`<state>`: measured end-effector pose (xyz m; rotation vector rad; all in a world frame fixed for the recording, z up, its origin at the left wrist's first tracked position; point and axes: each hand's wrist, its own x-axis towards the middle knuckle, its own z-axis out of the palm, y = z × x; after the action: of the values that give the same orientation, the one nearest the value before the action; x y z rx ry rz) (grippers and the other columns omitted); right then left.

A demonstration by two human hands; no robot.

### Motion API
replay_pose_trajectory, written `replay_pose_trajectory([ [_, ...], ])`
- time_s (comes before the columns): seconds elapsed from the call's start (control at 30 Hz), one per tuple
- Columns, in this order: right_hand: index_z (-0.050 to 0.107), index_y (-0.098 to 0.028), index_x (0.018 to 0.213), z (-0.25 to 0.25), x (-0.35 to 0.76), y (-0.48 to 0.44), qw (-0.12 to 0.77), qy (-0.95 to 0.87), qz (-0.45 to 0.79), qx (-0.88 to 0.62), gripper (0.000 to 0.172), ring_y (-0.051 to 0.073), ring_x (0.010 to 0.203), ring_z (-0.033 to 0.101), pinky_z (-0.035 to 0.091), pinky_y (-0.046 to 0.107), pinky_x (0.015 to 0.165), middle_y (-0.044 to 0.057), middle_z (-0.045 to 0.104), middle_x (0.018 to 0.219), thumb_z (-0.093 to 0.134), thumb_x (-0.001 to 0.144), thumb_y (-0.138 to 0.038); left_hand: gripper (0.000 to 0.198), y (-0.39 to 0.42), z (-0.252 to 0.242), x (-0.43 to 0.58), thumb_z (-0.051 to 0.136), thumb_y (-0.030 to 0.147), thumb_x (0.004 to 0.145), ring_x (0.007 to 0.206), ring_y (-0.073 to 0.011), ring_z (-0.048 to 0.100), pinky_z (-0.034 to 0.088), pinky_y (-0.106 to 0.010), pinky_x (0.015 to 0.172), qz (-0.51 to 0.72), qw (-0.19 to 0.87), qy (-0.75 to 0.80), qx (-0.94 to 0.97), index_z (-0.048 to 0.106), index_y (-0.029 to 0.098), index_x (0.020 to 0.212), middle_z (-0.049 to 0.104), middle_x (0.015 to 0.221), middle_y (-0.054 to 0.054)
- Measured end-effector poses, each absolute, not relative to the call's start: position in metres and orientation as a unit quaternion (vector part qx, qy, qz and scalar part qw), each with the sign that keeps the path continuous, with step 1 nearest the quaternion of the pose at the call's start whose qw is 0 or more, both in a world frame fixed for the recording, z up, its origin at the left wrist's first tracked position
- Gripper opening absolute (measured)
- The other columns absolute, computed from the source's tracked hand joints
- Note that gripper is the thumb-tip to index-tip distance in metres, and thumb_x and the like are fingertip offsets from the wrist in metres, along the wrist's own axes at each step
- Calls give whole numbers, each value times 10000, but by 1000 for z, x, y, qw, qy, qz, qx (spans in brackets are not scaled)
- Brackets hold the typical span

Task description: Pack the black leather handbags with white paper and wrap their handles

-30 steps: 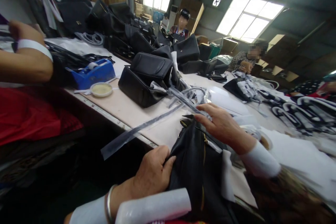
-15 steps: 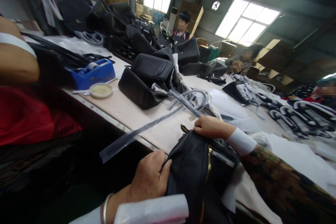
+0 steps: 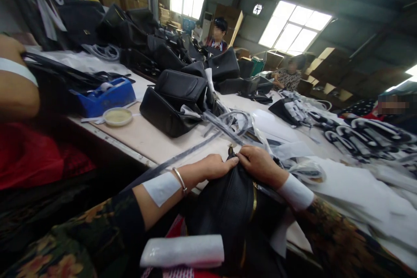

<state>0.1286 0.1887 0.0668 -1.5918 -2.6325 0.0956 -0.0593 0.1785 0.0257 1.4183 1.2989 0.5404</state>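
Note:
A black leather bag (image 3: 224, 208) with gold zippers hangs over the table edge in front of me. My left hand (image 3: 218, 166) pinches its top edge from the left. Close beside it, my right hand (image 3: 257, 163) grips the same top edge, its fingers closed. Between and just above the two hands a small gold zipper end (image 3: 231, 149) sticks up. A white roll (image 3: 182, 250) lies low in front of the bag. The bag's lower part is dark and partly cut off by the frame.
Black bags (image 3: 174, 104) are heaped along the table (image 3: 153, 134). A blue tape dispenser (image 3: 104, 97) and a round dish (image 3: 117, 116) stand at the left edge, near another person's arm (image 3: 16, 78). Clear plastic strips (image 3: 224, 121) lie ahead; bundled handles (image 3: 355, 137) and white sheets (image 3: 352, 195) are rightward.
My left hand has moved up and right along the bag, from its left side to the top edge beside my right hand. The view has shifted slightly to the right.

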Motion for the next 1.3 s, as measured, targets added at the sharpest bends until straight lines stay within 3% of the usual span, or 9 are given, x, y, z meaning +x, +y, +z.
replay_pose_trajectory([
  [0.1, 580, -184, 647, 64, 130, 188, 78, -855, 43, -510, 355, 162, 705, 575, 388, 286, 691, 51, 625, 734, 461, 970, -269, 449, 181, 21, -53, 722, 579, 710, 675, -249, 661, 495, -329, 620, 200, 659, 504, 522, 679, 134, 752, 716, 728, -96],
  [0.2, 620, -181, 705, 67, 130, 183, 161, -855, 73, -488, 314, 171, 742, 599, 443, 294, 730, 57, 645, 774, 471, 969, -261, 355, 178, 11, -52, 692, 451, 752, 710, -206, 677, 531, -311, 682, 232, 690, 472, 497, 699, 121, 885, 750, 850, -86],
  [0.37, 683, -187, 989, 84, 148, 154, 361, -803, 25, -473, 172, 238, 1031, 640, 498, 396, 949, 112, 690, 1057, 533, 957, -263, 326, 178, -10, -68, 713, 434, 746, 742, -201, 659, 485, -286, 669, 267, 590, 530, 548, 695, 136, 879, 731, 812, -52],
  [0.53, 688, -201, 998, 68, 194, 100, 415, -731, -23, -541, 155, 246, 1040, 660, 511, 409, 972, 104, 698, 1066, 550, 945, -250, 333, 182, -32, -82, 647, 483, 807, 688, -188, 597, 386, -262, 591, 252, 440, 610, 609, 643, 159, 730, 655, 678, -15],
  [0.67, 678, -194, 1060, 23, 228, 48, 410, -622, 14, -667, 237, 267, 1021, 667, 539, 414, 906, 130, 697, 1114, 558, 929, -351, 420, 182, -36, -79, 460, 494, 940, 789, -208, 641, 418, -273, 666, 196, 345, 620, 677, 674, 160, 800, 714, 806, -65],
  [0.77, 688, -170, 1029, -8, 238, 11, 344, -526, 180, -757, 372, 269, 886, 690, 555, 399, 782, 122, 729, 991, 548, 897, -488, 379, 181, -33, -75, 413, 391, 977, 865, -237, 657, 418, -305, 726, 129, 253, 623, 729, 677, 162, 829, 720, 873, -119],
  [0.9, 678, -181, 877, -29, 225, -25, 307, -458, 380, -742, 429, 234, 742, 675, 528, 354, 685, 65, 712, 804, 491, 908, -566, 332, 179, -29, -69, 370, 251, 987, 892, -252, 678, 428, -315, 712, 33, 159, 624, 765, 678, 154, 912, 713, 940, -145],
  [1.13, 594, -207, 900, -50, 206, -40, 318, -414, 307, -796, 297, 212, 764, 631, 500, 343, 708, 40, 670, 841, 653, 808, -483, 371, 175, -27, -62, 308, 244, 1010, 919, -269, 686, 446, -319, 697, -34, 71, 628, 775, 665, 154, 975, 714, 1014, -154],
  [1.3, 578, -205, 896, -62, 212, -47, 347, -325, 421, -773, 317, 210, 726, 653, 502, 325, 654, 45, 684, 793, 631, 795, -501, 349, 183, -1, -66, 349, 210, 983, 906, -289, 679, 422, -321, 664, -86, -22, 606, 790, 691, 168, 1042, 697, 992, -152],
])
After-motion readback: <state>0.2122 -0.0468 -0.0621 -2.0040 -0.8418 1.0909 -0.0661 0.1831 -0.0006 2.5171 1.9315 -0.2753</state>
